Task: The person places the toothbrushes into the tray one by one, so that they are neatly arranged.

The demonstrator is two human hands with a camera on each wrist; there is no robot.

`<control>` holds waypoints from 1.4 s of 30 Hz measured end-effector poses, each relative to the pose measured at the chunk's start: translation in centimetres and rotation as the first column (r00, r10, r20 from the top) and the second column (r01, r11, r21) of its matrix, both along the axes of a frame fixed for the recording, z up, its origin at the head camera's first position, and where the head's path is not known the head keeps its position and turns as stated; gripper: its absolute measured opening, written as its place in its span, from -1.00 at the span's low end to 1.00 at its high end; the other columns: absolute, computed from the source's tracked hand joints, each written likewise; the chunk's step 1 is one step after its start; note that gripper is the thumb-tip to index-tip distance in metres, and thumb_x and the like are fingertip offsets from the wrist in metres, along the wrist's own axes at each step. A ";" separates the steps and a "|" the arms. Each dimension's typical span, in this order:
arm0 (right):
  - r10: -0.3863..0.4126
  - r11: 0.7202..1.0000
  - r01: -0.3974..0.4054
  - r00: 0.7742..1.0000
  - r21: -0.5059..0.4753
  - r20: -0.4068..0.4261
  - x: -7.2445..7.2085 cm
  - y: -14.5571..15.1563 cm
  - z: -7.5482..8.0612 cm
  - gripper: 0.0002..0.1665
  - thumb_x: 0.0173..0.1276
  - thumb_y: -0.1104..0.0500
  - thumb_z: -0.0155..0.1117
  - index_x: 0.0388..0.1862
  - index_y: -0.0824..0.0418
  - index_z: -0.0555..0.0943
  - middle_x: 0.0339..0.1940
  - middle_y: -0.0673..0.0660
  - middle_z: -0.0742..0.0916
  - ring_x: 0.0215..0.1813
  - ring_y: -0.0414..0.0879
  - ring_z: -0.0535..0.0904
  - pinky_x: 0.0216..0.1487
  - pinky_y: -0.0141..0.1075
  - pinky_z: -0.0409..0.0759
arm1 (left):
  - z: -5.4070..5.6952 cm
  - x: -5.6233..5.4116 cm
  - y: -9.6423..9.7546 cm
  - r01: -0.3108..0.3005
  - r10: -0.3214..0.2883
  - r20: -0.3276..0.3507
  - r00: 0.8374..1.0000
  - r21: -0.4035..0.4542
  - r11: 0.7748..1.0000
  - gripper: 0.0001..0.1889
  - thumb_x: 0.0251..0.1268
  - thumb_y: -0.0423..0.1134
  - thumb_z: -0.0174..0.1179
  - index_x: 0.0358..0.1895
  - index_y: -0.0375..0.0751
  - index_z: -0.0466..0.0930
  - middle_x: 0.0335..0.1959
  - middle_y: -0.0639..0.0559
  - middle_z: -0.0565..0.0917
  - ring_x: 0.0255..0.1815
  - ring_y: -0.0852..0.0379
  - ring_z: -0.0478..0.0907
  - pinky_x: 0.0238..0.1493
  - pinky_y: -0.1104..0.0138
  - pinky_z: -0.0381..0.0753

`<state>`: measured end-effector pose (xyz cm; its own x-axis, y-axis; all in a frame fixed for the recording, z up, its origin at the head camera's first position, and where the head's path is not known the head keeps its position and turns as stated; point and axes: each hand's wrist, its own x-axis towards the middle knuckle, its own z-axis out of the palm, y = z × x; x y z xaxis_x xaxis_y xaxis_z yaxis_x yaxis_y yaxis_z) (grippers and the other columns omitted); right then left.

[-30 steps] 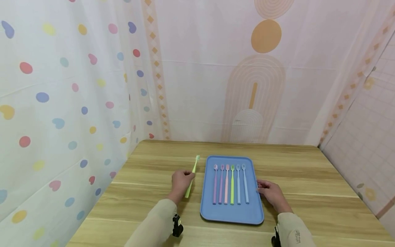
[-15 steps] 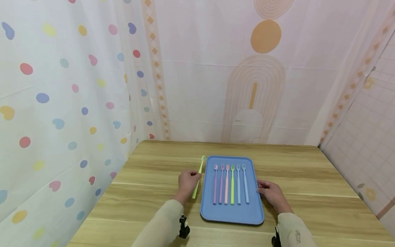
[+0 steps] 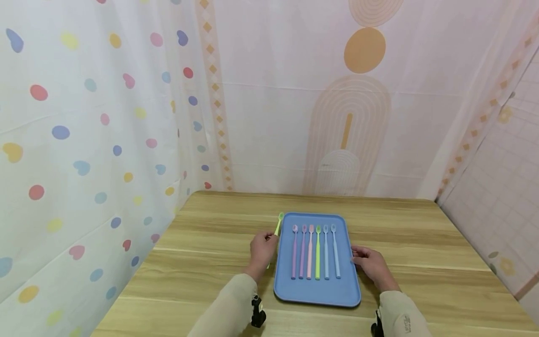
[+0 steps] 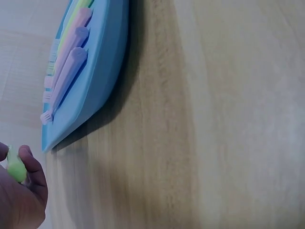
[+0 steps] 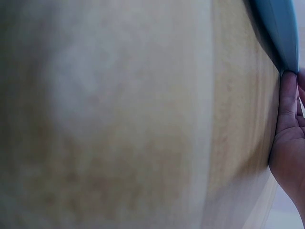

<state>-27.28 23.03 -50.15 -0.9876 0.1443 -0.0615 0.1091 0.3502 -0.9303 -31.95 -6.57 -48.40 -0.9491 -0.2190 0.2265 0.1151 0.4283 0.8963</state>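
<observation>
A yellow-green toothbrush (image 3: 278,226) is pinched between the thumb and fingers of my left hand (image 3: 262,250), its head pointing away from me. It stands slightly tilted along the left edge of a blue tray (image 3: 316,294). In the left wrist view, the green handle end (image 4: 16,169) shows between thumb and finger. Several toothbrushes lie side by side on the tray: two purple (image 3: 294,257), one pink (image 3: 309,257), one green (image 3: 317,257), two pale blue (image 3: 326,257). My right hand (image 3: 372,266) rests at the tray's right edge, fingertips touching the rim (image 5: 289,64).
The tray lies on a wooden table (image 3: 202,281). A patterned curtain (image 3: 269,140) hangs behind the table, and a dotted one (image 3: 92,187) along its left side. Black wrist cameras (image 3: 258,312) sit at both sleeves.
My left hand has moved right with the yellow-green toothbrush, from the bare table up to the tray's left edge. The right hand and the toothbrushes on the tray have stayed put.
</observation>
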 end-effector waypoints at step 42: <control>0.009 0.999 -0.009 1.000 0.038 -0.005 0.0 0.1 -0.3 -0.51 0.34 0.42 0.19 0.25 0.54 0.48 0.00 0.36 0.66 0.07 0.15 0.55 0.01 -0.12 0.62 | -0.7 2.0 3.7 -0.235 0.252 0.112 0.961 -0.146 0.961 -0.84 0.04 -0.21 0.41 -0.30 -0.17 0.75 -0.40 0.04 0.72 -0.38 0.05 0.61 -0.29 0.11 0.52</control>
